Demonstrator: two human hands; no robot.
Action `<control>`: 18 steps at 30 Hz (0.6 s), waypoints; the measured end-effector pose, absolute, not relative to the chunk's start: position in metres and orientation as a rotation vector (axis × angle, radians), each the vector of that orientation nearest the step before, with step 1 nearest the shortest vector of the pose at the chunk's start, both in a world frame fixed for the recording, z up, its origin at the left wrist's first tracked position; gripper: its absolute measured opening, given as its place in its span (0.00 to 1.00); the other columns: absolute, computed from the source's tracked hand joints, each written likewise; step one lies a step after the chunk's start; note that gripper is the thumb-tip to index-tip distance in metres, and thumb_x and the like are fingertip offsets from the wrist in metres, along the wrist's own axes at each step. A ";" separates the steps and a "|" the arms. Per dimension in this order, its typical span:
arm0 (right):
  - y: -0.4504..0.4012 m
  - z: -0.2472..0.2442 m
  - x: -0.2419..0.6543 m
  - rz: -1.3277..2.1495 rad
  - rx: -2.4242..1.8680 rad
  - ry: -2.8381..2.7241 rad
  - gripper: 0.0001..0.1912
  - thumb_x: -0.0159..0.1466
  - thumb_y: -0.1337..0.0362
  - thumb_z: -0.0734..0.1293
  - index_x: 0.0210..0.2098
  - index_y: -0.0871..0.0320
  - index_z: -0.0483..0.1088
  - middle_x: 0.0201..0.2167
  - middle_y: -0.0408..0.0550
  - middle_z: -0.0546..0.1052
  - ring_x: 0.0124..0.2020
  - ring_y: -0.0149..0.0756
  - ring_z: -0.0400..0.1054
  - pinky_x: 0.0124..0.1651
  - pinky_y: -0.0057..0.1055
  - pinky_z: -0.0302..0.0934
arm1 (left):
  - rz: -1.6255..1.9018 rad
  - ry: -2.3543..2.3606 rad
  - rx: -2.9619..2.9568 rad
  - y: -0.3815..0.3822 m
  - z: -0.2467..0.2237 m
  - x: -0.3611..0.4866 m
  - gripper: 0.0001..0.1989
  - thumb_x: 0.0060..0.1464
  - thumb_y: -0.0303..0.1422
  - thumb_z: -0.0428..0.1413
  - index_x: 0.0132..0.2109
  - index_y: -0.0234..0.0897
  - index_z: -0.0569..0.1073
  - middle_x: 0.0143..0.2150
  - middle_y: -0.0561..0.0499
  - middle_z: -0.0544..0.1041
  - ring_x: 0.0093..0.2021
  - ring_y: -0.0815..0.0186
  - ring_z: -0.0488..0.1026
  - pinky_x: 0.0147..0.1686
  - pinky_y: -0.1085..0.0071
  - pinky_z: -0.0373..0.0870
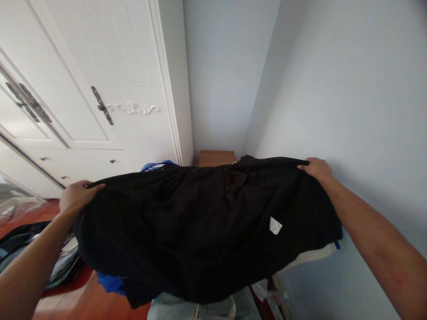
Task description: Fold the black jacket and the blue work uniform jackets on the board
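A black garment [200, 231] is stretched wide between my two hands, and a small white label [275, 226] shows on its right part. My left hand [78, 193] pinches its upper left corner between thumb and fingers. At the opposite corner my right hand [316, 169] is closed on the top edge, near the wall. The cloth sags between them in soft folds, and its exact kind cannot be made out. Blue fabric [111, 283] shows below its lower left edge; whether it belongs to the garment is unclear.
A white wardrobe [140, 58] with dark metal handles stands at the left. The pale blue-grey wall [350, 89] rises close on the right. A brown wooden surface [216, 158] shows behind the cloth. Below are a light grey-green bag [173, 309] and, on the reddish wooden floor [80, 302], a dark pile [66, 271].
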State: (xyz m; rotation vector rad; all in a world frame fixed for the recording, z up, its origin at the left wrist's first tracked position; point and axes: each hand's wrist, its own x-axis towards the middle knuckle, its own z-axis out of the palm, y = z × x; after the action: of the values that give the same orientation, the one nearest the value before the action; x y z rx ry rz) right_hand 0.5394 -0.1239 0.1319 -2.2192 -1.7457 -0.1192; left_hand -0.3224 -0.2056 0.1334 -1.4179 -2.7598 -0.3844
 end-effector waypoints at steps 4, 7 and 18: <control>-0.136 0.126 0.498 -0.107 -2.508 -1.684 0.20 0.59 0.60 0.71 0.47 0.68 0.73 0.47 0.79 0.73 0.46 0.61 0.70 0.42 0.52 0.63 | -0.054 -2.561 -1.525 -0.200 0.133 -0.298 0.30 0.58 0.48 0.45 0.55 0.28 0.70 0.49 0.34 0.75 0.46 0.49 0.72 0.40 0.56 0.71; -0.162 0.108 0.444 -0.269 -2.157 -1.963 0.25 0.64 0.60 0.65 0.58 0.67 0.66 0.56 0.75 0.68 0.55 0.60 0.66 0.52 0.52 0.61 | -0.279 -2.264 -1.659 -0.211 0.122 -0.259 0.32 0.63 0.48 0.38 0.58 0.26 0.67 0.56 0.31 0.71 0.53 0.47 0.69 0.47 0.51 0.69; -0.252 0.014 0.408 0.440 -1.661 -2.413 0.36 0.69 0.42 0.51 0.69 0.55 0.55 0.69 0.51 0.56 0.70 0.46 0.49 0.71 0.50 0.44 | -0.022 -1.937 -2.462 -0.224 0.042 -0.228 0.33 0.63 0.49 0.40 0.67 0.35 0.63 0.70 0.42 0.59 0.72 0.53 0.48 0.67 0.49 0.46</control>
State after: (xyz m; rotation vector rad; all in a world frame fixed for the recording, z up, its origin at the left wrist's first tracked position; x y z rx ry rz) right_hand 0.4079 -0.2516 0.0143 -1.6610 -2.4134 0.4401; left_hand -0.2275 -0.2237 0.0418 -2.4623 -1.9368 -0.0223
